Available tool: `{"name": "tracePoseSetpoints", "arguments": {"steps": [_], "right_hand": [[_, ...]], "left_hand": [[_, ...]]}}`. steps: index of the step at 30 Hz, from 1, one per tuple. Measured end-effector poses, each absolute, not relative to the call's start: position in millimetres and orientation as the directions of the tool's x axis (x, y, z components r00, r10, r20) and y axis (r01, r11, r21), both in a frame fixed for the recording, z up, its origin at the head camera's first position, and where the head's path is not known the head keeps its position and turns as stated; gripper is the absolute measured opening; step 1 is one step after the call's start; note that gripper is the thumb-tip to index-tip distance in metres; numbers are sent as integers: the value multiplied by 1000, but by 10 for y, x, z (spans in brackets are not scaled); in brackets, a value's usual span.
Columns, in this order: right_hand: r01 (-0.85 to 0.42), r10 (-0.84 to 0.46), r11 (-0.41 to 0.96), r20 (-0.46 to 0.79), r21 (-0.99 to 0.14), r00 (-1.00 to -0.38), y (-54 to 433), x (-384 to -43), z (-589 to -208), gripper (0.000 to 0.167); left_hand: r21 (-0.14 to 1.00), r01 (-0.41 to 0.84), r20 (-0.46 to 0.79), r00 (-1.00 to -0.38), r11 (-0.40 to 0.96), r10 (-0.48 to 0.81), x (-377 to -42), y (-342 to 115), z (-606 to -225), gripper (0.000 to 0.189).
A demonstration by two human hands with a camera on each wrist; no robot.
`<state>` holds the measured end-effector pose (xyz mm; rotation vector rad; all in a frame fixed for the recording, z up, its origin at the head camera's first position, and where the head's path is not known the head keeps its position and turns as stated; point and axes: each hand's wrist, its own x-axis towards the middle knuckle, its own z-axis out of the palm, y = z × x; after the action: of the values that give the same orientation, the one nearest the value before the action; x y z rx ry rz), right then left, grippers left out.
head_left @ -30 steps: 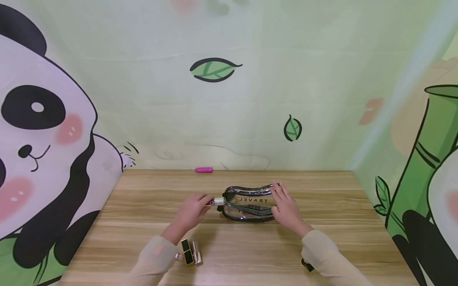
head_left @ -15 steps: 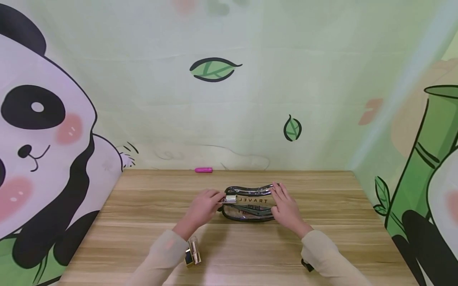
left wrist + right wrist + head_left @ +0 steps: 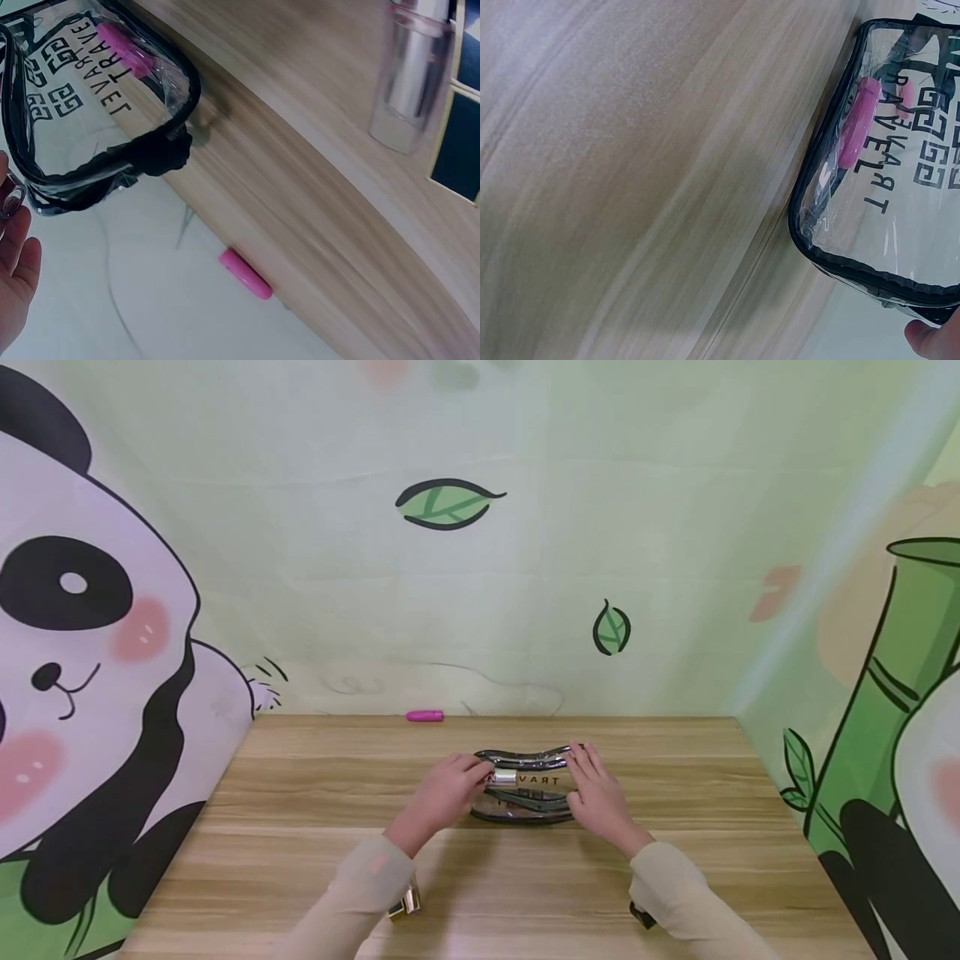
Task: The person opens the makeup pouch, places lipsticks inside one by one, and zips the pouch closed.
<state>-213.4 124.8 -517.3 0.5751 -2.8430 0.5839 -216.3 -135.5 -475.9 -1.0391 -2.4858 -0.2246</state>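
Observation:
A clear travel bag with black edging [image 3: 525, 817] stands mid-table, its mouth open upward. My left hand [image 3: 446, 789] grips a silver-ended lipstick [image 3: 506, 777] over the bag's left part, the silver end pointing right. Fingers cover the rest of it. In the left wrist view, the left fingers [image 3: 22, 274] lie beside the bag's edge around the small shiny piece. My right hand [image 3: 600, 793] holds the bag's right end, fingers on the far rim and thumb at the near one. A pink tube [image 3: 860, 124] shows inside the bag in the right wrist view.
Another pink tube [image 3: 424, 716] lies at the table's back edge, against the printed panda backdrop [image 3: 525, 610]. Near the left forearm are a black-and-gold case [image 3: 459, 142] and a clear-capped tube [image 3: 409, 82], partly hidden by the sleeve in the head view.
My left hand has moved right with the lipstick, from the bag's left end to over its opening. Its sleeve now covers more of the cosmetics. The right hand keeps its place.

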Motion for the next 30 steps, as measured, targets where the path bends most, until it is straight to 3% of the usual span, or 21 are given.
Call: {"name": "tracePoseSetpoints", "arguments": {"steps": [30], "right_hand": [[-421,-329,846,302,-327,-895,1256,-2143,-5211,55]], "left_hand": [[-86,622,245,-744,778,622,-2204,-933,-4757,30]]}}
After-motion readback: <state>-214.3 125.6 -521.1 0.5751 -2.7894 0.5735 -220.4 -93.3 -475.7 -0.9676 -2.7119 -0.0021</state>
